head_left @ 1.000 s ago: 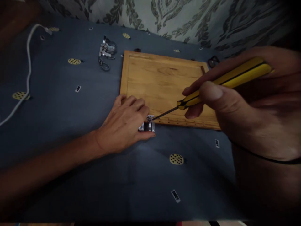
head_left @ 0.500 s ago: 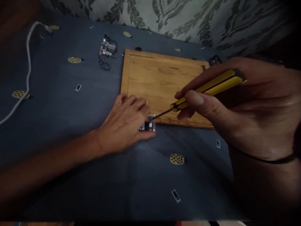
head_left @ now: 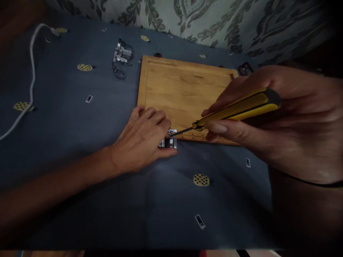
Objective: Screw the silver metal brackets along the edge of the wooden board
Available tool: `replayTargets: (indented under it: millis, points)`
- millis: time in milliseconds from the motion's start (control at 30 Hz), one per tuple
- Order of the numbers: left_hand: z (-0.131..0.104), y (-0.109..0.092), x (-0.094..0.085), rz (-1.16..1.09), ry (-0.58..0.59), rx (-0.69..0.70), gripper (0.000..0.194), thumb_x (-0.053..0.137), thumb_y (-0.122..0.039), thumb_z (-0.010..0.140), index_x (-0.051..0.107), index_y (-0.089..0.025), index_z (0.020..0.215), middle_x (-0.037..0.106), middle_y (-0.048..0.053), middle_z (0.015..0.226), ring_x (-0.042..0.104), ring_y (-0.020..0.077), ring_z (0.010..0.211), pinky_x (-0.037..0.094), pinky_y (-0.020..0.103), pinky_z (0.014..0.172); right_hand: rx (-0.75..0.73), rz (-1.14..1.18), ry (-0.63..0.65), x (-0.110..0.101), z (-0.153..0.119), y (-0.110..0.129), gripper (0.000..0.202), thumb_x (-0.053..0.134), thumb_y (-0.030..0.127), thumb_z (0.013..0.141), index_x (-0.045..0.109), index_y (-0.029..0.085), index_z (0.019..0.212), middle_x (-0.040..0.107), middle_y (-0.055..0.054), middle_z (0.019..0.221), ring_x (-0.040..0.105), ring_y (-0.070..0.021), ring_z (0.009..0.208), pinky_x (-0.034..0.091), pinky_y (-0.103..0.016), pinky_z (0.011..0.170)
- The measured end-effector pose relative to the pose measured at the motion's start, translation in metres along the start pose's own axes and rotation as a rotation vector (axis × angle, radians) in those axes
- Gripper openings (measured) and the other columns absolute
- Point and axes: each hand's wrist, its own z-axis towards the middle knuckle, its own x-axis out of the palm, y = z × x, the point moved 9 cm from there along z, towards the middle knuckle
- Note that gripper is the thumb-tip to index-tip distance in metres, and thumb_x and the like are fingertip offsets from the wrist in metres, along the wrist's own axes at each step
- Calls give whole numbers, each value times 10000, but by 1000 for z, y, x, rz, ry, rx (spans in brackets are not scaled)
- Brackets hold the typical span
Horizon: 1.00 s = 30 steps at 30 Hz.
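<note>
My right hand (head_left: 268, 117) is closed around the yellow and black handle of a screwdriver (head_left: 235, 105). The screwdriver slants down to the left, and its tip meets a small silver metal hinge (head_left: 173, 142) at the near edge of a wooden board (head_left: 184, 89). My left hand (head_left: 146, 137) pinches the hinge against that edge, thumb in front and fingers on top of the board. Part of the hinge is hidden under these fingers. Whether the tip sits in a screw head is too small to tell.
More silver hinges (head_left: 122, 53) and a dark loop (head_left: 119, 71) lie left of the board's far corner. A white cable (head_left: 32, 67) runs down the left side of the blue patterned cloth (head_left: 107, 214). Behind the board's right corner is a dark object (head_left: 245, 68).
The screwdriver's handle has turned in my right hand, and the thumb has shifted down along it. The tip stays at the hinge. My left hand and the board hold their place.
</note>
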Motion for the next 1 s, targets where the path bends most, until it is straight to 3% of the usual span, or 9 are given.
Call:
replayTargets:
  millis: [133, 267, 400, 533, 633, 1000]
  points:
    - [1, 0, 0, -21, 43, -19, 378, 706, -461, 859, 695, -142, 1060, 675, 105, 1091, 585, 315, 1108, 374, 516, 1050, 24, -130, -83, 0, -2, 2, 392, 798, 499, 765, 501, 275, 644, 571, 31, 655, 563, -181, 603, 379, -364, 522]
    - [0, 2, 0, -9, 18, -11, 377, 702, -483, 857, 683, -153, 1038, 675, 90, 1078, 589, 307, 1086, 384, 510, 1031, 40, -125, -146, -4, -4, 6, 325, 796, 460, 783, 533, 292, 692, 581, 34, 691, 559, -172, 610, 390, -351, 531]
    - [-2, 2, 1, 2, -18, 17, 377, 688, -502, 868, 667, -149, 1000, 671, 87, 1046, 594, 297, 1059, 385, 501, 1018, 189, -80, -263, -16, -13, -9, 255, 763, 445, 817, 564, 298, 756, 608, 12, 770, 567, -174, 607, 410, -369, 603]
    - [-3, 1, 0, -2, -11, 16, 363, 678, -491, 878, 669, -151, 1005, 667, 89, 1050, 588, 295, 1068, 381, 494, 1014, 173, -81, -281, -19, -15, -10, 233, 810, 439, 765, 624, 300, 752, 611, 0, 750, 560, -187, 616, 357, -369, 606]
    - [-2, 0, 0, -2, 8, 12, 375, 684, -488, 872, 673, -141, 1014, 663, 98, 1048, 584, 307, 1076, 374, 505, 1022, 159, -34, -251, -15, -12, -8, 226, 849, 411, 724, 641, 326, 751, 627, 10, 772, 584, -195, 634, 386, -372, 591]
    - [-1, -3, -3, 6, 8, 11, 382, 705, -486, 860, 679, -142, 1023, 676, 98, 1049, 590, 310, 1080, 389, 514, 1031, 76, -110, -222, -7, -3, 3, 327, 818, 472, 755, 555, 300, 665, 608, 10, 658, 547, -187, 558, 423, -380, 517]
